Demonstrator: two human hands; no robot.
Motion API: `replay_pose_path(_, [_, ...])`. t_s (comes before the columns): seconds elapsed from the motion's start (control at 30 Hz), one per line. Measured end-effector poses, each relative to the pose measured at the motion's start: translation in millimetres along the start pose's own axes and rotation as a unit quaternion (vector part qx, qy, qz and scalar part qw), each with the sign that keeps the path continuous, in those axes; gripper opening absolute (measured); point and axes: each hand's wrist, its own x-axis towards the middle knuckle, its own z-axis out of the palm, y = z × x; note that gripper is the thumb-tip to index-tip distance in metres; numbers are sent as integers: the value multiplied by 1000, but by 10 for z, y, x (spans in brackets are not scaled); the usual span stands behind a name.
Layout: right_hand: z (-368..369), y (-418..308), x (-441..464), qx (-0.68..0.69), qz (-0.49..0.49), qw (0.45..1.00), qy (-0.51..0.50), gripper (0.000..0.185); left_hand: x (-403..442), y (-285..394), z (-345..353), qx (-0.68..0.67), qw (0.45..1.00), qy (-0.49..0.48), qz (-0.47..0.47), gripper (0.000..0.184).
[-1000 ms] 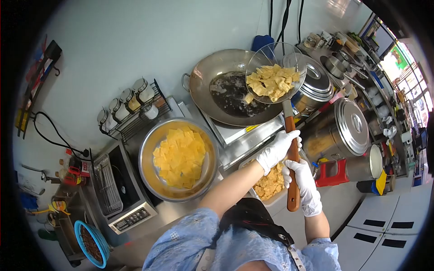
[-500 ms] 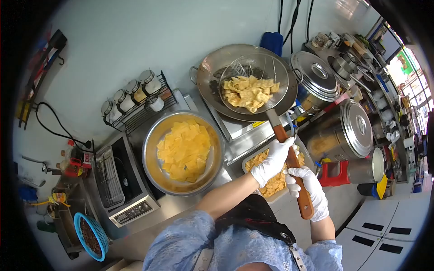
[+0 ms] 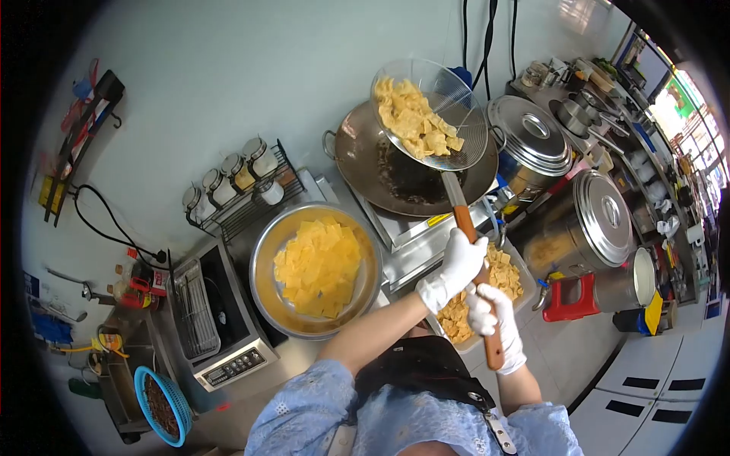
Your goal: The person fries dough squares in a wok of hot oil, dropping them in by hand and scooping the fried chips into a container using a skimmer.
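Observation:
Both my gloved hands grip the long wooden handle of a wire-mesh skimmer. My left hand is wrapped round the handle's middle; my right hand closes on it nearer the butt end. Golden fried pieces lie bunched toward the left side of the skimmer's bowl, which is raised and tilted above a large wok. Dark liquid shows in the wok's bottom. Beneath my hands stands a pale plastic tub of fried pieces, partly hidden by my arms and the handle.
Left of my arm, a steel basin holds yellow square sheets. Beyond it are a jar rack and a countertop appliance. Lidded steel pots stand to the right, with a blue basket at lower left.
The skimmer has risen from inside the wok to above it, uncovering the wok's dark bottom. Its fried pieces have shifted toward the left side. My hands stay on the handle.

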Motion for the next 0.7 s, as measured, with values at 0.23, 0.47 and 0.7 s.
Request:
replay_pose_path(0.23, [95,46,192,-40,-28,998,49,17,114,-25,-181,-42,997,-38,-50,20])
replay_pose_path(0.47, [187,17,4,-167,-80,981,60,16,31,3,-23,-85,994,-71,16,20])
replay_pose_path(0.7, [50,101,26,-96,-28,992,81,17,6,-215,-38,-91,993,-35,-65,14])
